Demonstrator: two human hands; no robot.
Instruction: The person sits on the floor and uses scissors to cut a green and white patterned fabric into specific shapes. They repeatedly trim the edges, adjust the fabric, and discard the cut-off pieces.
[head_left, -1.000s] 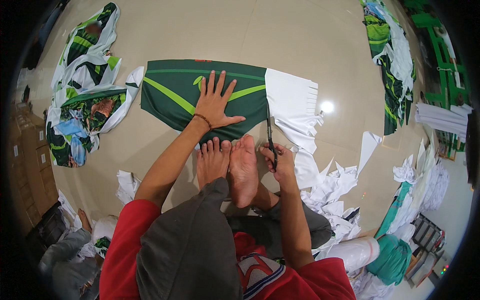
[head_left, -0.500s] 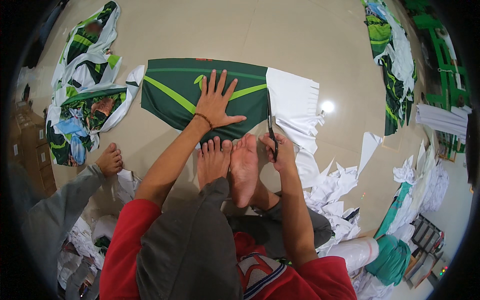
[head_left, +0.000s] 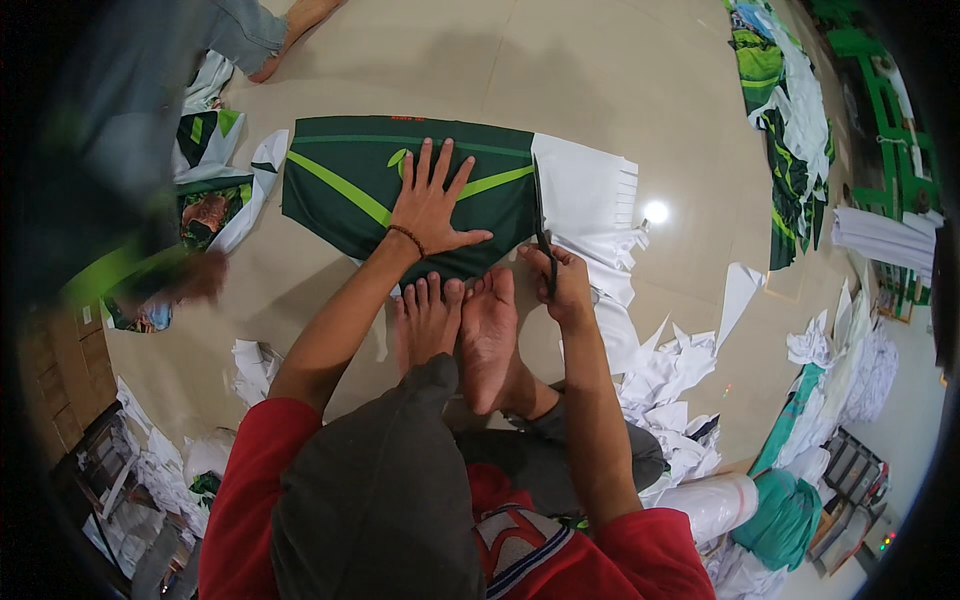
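My left hand (head_left: 432, 205) lies flat, fingers spread, on dark green fabric (head_left: 340, 150) with lime stripes. My right hand (head_left: 560, 280) grips black scissors (head_left: 542, 240), whose blades reach up along the border between the green piece and white fabric (head_left: 585, 200) with a slit right edge. My bare feet (head_left: 485, 340) rest at the fabric's lower edge, between my forearms.
A co-worker's jeans leg and bare foot (head_left: 265, 55) are at upper left, with a blurred hand (head_left: 205, 280) by a printed fabric pile (head_left: 215, 215). More printed fabric (head_left: 775, 120) lies at upper right, white scraps (head_left: 670, 380) lower right, cardboard boxes (head_left: 60, 370) left.
My right hand and the scissors have inched upward along the fabric's border. My left hand stays put. The co-worker has moved from the lower left to the upper left, over the printed pile.
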